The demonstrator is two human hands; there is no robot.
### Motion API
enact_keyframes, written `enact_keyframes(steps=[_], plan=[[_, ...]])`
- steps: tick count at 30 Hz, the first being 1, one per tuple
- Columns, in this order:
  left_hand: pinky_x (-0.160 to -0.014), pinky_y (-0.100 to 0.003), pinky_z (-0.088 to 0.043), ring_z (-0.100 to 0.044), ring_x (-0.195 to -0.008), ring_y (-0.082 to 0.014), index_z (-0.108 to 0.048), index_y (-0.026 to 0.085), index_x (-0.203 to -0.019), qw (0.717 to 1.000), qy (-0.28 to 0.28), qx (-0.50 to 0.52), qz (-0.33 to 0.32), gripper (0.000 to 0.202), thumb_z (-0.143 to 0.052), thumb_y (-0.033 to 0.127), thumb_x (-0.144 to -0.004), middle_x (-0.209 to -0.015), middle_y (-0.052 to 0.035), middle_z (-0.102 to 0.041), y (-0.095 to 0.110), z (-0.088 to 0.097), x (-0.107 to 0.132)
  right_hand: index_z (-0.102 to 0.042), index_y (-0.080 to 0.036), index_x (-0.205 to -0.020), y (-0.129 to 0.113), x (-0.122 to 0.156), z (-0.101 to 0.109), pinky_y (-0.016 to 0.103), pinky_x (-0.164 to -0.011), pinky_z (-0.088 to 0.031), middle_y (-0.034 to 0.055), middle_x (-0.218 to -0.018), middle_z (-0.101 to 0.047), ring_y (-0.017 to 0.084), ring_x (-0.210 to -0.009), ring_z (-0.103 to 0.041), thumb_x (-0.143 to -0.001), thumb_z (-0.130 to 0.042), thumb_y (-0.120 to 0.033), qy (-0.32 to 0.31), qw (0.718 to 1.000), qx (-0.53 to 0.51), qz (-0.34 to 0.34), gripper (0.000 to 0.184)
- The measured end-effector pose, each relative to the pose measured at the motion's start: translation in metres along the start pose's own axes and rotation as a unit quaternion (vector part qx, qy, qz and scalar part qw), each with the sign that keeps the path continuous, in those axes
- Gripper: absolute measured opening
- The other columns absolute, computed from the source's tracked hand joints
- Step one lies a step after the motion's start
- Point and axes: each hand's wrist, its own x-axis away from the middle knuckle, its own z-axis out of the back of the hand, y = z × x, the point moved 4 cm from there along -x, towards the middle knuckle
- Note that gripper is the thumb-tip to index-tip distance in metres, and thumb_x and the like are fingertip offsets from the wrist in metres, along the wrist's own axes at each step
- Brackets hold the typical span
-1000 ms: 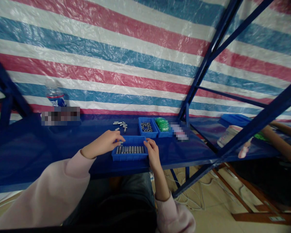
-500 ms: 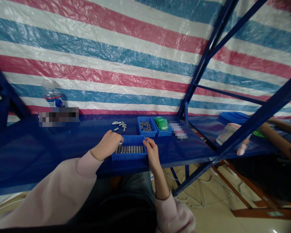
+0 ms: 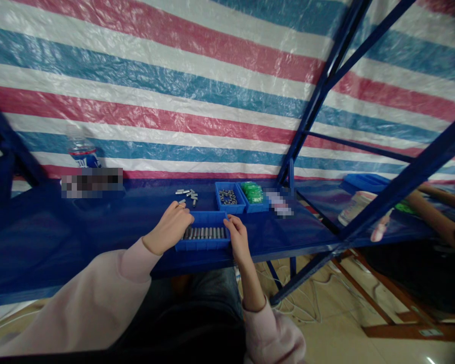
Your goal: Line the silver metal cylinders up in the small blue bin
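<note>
Here's my right hand (image 3: 237, 233) with thumb and fingers pinching the right end of the blue plastic bin (image 3: 202, 245), whose long axis runs left to right at the table's near edge. Inside, the silvery metal cylinders (image 3: 208, 233) line up side by side, each long axis pointing near to far, and my left hand (image 3: 173, 226) curls in over the left end, fingers bent, whether grasping a cylinder I can't tell!
</note>
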Motion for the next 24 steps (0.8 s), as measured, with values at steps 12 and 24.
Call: enact_keyframes(steps=[12,24], plan=[[-0.075,-0.039,-0.030,-0.050,-0.080,-0.0240,-0.058,0.017,-0.065,1.000,-0.006,-0.015,0.002,0.020,-0.048,0.009,-0.080,-0.066,-0.0064,-0.058,-0.001,-0.009,-0.003,-0.044,-0.019,-0.055,0.001,0.000,0.000,0.030,-0.091,-0.033,0.0046,-0.094,-0.059,0.021,-0.097,-0.053,-0.071,-0.062,-0.038,-0.005,1.000,-0.001,-0.002,0.030],[-0.083,-0.034,-0.039,-0.056,-0.095,-0.0209,-0.062,0.021,-0.100,0.990,0.059,0.117,0.044,0.024,-0.043,0.030,-0.089,-0.100,-0.0057,-0.063,-0.026,0.013,-0.027,-0.044,-0.019,-0.055,0.001,0.000,0.000,0.030,-0.089,-0.035,0.0046,-0.092,-0.060,0.020,-0.094,-0.053,-0.071,-0.060,-0.037,0.002,1.000,0.010,-0.002,0.029]])
